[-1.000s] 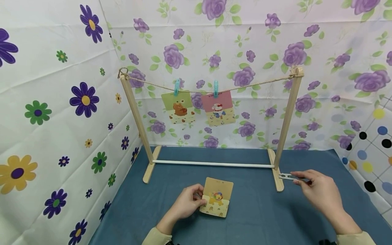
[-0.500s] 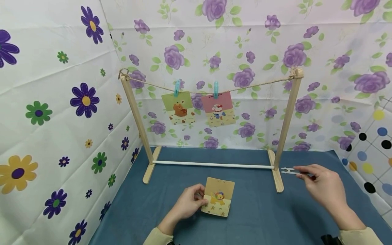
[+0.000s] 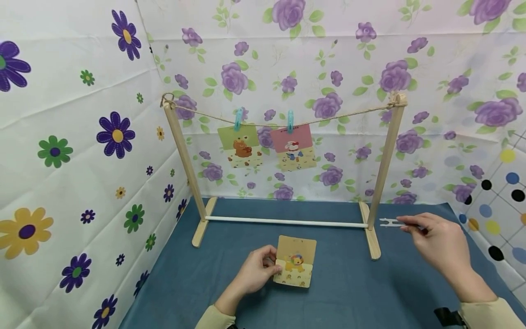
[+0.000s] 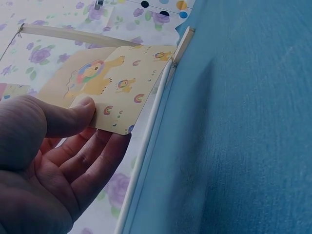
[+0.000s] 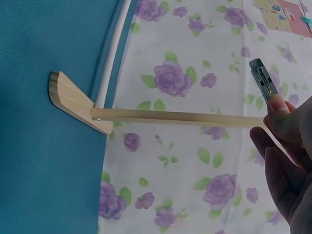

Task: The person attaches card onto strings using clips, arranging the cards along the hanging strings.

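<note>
My left hand pinches the left edge of a tan and yellow card with a lion picture. In the left wrist view the thumb presses the printed face of the card and the fingers lie behind it. Off to the right, my right hand holds a grey clothespin between thumb and fingers, its tip pointing left toward the stand's right post. The right wrist view shows the clothespin sticking out past the thumb. Two cards, a green bear card and a pink rabbit card, hang from a twine line.
Blue clothespins clip the hung cards to the line. The wooden stand has a left post, a right post and a white crossbar low between its feet. Blue cloth covers the table; flowered sheets surround it.
My right hand has risen and shifted slightly right with the clothespin, away from the stand's right foot. My left hand has moved the lion card slightly right and up.
</note>
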